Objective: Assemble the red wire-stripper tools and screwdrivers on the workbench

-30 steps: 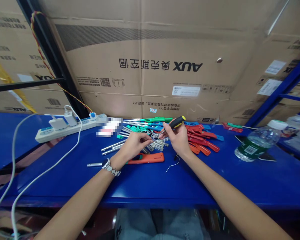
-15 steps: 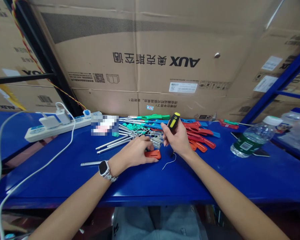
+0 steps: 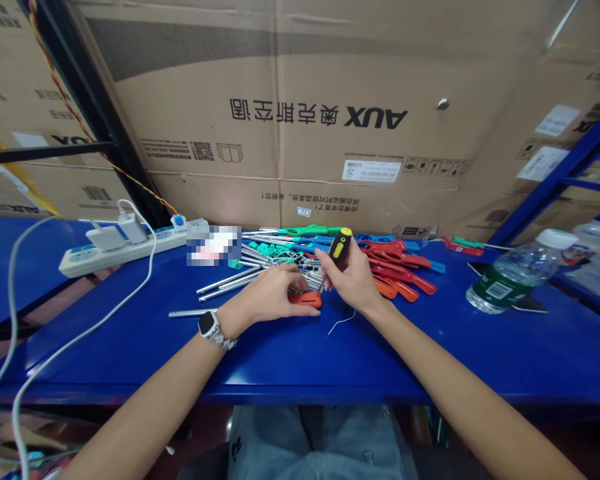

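Observation:
My left hand (image 3: 280, 293) holds an orange plastic handle piece (image 3: 307, 299) down near the blue tabletop, thumb along its near side and fingers curled over it. The piece has a dark slot in its face. My right hand (image 3: 353, 275) is closed around a screwdriver (image 3: 341, 245) with a black and yellow handle. Its shaft slants down to the right end of the orange piece; whether the tip sits in it is too small to tell. A thin white wire (image 3: 341, 321) lies curled below my right hand. Behind both hands lie small green parts (image 3: 275, 251) and fine wires.
Metal tubes (image 3: 225, 285) lie left of the pile, red handles (image 3: 405, 272) to its right. A power strip (image 3: 125, 248) with plugs and a white cable (image 3: 95, 327) occupies the left side. A water bottle (image 3: 517, 277) stands at right. Cardboard boxes (image 3: 300, 80) rise behind the table.
The screwdriver has shifted slightly down and left relative to the orange piece, its shaft now showing at the right end. My left hand keeps its hold. The whole view has shifted a little.

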Tool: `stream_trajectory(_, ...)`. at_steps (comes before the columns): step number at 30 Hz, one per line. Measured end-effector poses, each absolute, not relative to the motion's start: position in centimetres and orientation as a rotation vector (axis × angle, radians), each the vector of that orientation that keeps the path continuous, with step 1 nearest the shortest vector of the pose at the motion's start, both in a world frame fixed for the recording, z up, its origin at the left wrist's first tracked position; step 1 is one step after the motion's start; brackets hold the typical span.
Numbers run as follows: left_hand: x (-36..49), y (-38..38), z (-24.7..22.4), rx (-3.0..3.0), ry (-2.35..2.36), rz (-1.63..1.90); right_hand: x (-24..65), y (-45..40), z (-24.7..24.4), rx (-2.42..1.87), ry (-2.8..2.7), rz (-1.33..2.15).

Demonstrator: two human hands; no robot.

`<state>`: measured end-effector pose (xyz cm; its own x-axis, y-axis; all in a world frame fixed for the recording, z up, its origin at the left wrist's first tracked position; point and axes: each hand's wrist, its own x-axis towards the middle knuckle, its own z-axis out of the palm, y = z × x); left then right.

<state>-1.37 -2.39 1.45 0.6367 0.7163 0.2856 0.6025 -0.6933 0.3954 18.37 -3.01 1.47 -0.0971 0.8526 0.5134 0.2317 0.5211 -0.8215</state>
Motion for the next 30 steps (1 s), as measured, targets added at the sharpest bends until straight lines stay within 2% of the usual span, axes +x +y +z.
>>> stream_trajectory(4,-3.2,-1.9,2.7,2.436,1.082,0.829,18.2,-2.9,1.5,-0.967,-1.650,0.688)
stream_trajectory(7,-4.9,-2.7,3.2,2.436,1.046,0.860,18.1,-2.9,1.6,-0.981,-1.663,0.703)
stream_trajectory(13,-6.9,-5.6,1.7,2.605,1.162,0.526,17.8,-2.9,1.8,-0.932,-1.662,0.826)
stream_trajectory(18,-7.2,-6.0,0.7,2.659,1.144,0.518,17.8,-3.0,1.7,-0.931,-1.636,0.849)
stream_trajectory(30,-6.3,-6.9,2.0,2.793,1.268,0.284,17.8,-3.2,1.7,-0.940,-1.655,0.833)
